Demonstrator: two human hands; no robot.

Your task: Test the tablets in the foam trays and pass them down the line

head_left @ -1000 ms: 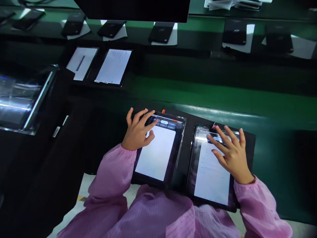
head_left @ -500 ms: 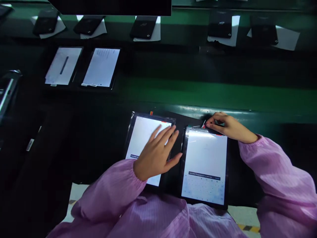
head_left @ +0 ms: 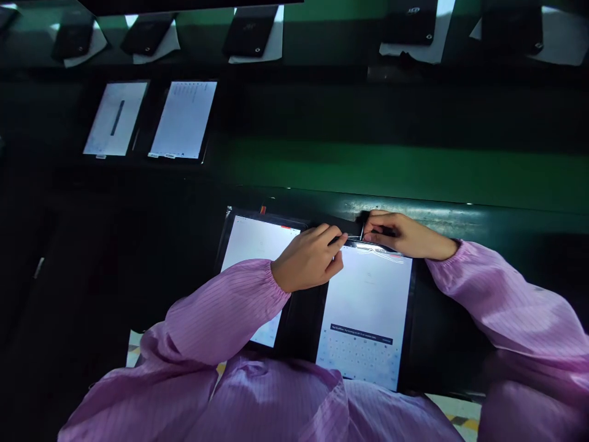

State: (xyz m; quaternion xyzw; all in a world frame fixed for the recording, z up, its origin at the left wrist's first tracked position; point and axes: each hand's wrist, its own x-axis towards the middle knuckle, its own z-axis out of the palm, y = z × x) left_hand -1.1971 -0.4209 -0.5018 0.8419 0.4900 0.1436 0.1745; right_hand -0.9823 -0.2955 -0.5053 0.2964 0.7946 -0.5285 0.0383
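Two lit tablets lie side by side in front of me. At the top edge of the right tablet [head_left: 368,294], my right hand [head_left: 396,234] pinches the edge of a clear protective film [head_left: 375,250], which shows bright creases under the fingers. My left hand [head_left: 313,258] is closed at that tablet's top left corner, its fingertips pinched at the film's edge; exactly what lies between them is partly hidden. My left wrist and sleeve cover part of the left tablet [head_left: 253,239], which has a small orange-red tab [head_left: 262,209] at its top edge.
Farther back on the left, two more lit tablets [head_left: 116,120] [head_left: 184,120] lie on the dark bench. Several dark devices [head_left: 252,31] rest on white sheets along a raised shelf. A dark panel edge [head_left: 193,6] crosses the top.
My left hand has moved right, from spread over the left tablet to a pinch at the right tablet's corner. The film there now looks creased. My right hand stays at the top edge.
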